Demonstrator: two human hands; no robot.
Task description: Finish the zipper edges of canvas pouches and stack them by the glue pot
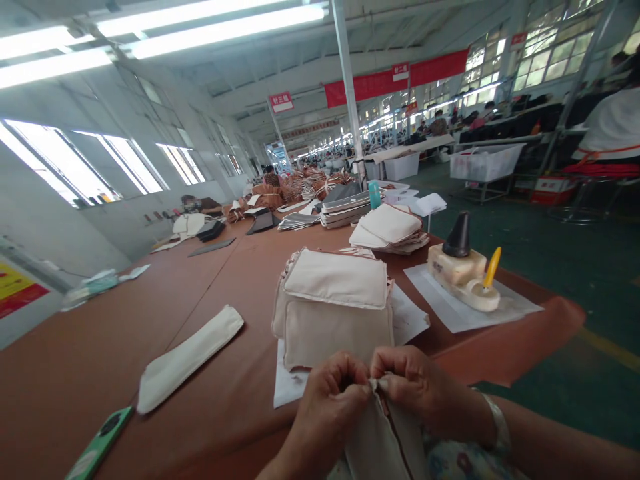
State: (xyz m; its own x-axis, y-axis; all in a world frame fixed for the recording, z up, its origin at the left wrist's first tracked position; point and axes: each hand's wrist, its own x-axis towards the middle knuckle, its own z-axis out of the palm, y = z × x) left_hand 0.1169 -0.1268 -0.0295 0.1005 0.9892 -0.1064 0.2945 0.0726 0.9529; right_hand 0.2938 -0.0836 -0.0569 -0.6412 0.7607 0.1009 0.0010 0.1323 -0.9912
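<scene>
A cream canvas panel [383,443] with a brown-edged seam hangs down toward the person's lap, its top edge clamped in the grip of the left hand [333,400] and the right hand [413,383], which sit just beside each other. Just ahead on the brown counter [95,353], a folded cream canvas pouch [335,300] rests on white paper [287,381]. A canvas strip [187,357] lies to the left, near a green phone [99,443]; a black cone on a cream block [457,257] stands to the right.
</scene>
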